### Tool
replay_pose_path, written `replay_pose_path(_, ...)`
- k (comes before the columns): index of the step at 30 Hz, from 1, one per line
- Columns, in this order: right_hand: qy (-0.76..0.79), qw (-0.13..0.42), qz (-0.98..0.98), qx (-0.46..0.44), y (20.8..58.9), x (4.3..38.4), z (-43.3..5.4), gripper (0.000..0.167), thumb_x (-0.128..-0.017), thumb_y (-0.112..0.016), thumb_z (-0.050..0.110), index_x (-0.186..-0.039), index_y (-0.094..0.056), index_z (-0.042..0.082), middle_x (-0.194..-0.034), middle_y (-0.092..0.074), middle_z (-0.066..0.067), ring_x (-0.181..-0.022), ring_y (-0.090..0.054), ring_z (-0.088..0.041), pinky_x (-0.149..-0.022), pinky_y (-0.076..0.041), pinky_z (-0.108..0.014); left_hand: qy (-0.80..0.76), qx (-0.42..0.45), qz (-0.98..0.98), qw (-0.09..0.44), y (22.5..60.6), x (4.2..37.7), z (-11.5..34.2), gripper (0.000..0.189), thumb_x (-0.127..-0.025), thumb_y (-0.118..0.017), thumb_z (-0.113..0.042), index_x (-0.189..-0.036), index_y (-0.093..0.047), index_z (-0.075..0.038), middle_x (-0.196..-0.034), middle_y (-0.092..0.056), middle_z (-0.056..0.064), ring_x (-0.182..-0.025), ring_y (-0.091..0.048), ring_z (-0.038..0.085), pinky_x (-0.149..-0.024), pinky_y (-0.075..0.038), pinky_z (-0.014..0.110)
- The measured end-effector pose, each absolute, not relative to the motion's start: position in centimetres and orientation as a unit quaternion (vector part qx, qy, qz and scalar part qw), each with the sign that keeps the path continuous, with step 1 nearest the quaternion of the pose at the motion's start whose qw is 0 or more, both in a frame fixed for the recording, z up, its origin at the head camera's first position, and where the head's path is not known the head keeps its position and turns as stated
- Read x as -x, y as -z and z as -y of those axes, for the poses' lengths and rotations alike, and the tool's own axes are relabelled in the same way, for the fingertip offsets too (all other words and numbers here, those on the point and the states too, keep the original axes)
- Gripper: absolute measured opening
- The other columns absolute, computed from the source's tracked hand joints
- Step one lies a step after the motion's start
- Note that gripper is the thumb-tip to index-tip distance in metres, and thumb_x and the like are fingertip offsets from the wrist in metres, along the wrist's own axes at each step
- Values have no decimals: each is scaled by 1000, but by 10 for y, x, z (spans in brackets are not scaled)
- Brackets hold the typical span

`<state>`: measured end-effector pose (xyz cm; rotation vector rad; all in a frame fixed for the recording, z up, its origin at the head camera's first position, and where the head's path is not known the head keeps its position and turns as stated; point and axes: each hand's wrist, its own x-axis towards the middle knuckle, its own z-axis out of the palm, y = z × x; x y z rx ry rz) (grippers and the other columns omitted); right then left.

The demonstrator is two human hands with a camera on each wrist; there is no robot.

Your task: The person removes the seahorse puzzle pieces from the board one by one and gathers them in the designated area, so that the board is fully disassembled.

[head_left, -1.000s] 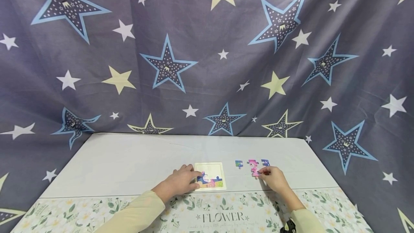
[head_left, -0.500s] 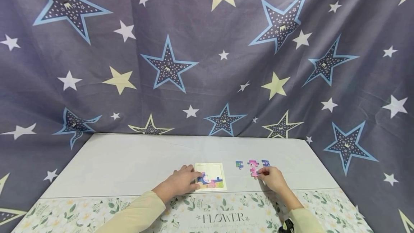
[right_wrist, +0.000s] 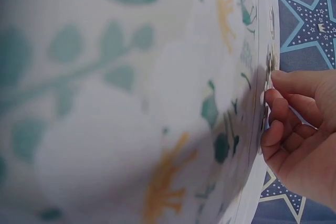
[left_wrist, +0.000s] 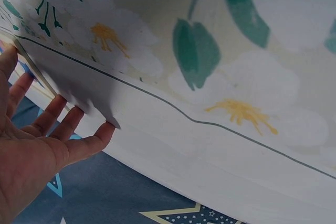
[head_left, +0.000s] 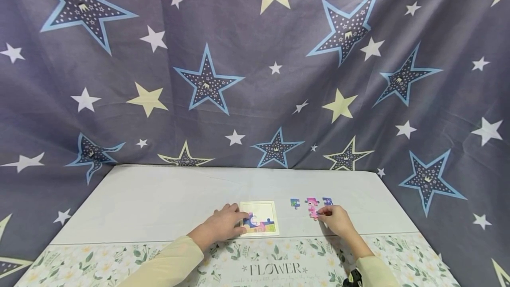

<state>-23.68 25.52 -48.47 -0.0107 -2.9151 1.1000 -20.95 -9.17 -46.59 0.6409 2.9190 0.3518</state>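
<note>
- at nine o'clock of the scene: left hand (head_left: pixel 224 225) flat with straight fingers, pressing down on the left edge of the puzzle board (head_left: pixel 259 218); no shift from a second ago, so the board stays pinned in place.
- at the centre: puzzle board lying flat on the table (head_left: pixel 159 198), lower part already filled with coloured pieces, upper part bare; same fill as in the earlier views.
- at one o'clock of the board: small blue-green piece (head_left: pixel 295 203) loose on the table, untouched and unmoved.
- at three o'clock of the board: pink piece (head_left: pixel 312 207) flat on the table, not yet lifted; seems pinched at its near right corner.
- just beyond, at twelve o'clock of the hand: blue piece (head_left: pixel 327 201), loose, in the same spot.
- at four o'clock of the board: right hand (head_left: pixel 336 220) with fingers curled, fingertips closing on the pink piece; barely moved in the last second, so probably settling the pinch before any lift.
</note>
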Motion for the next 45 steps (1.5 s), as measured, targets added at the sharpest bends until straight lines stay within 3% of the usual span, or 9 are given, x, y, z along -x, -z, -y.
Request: replay_pose_path(45, -352, -6, 936, 1, 483, 237, -256, 11, -85, -64, 6, -92, -68, -1, -80, -64, -8, -66, -53, -14, -54, -45, -26, -125, -213, -967, 67, 471, 211, 93, 45, -87, -60, -45, -128, -57, -25, -112, -54, 5, -103, -51, 22, -91, -41, 63)
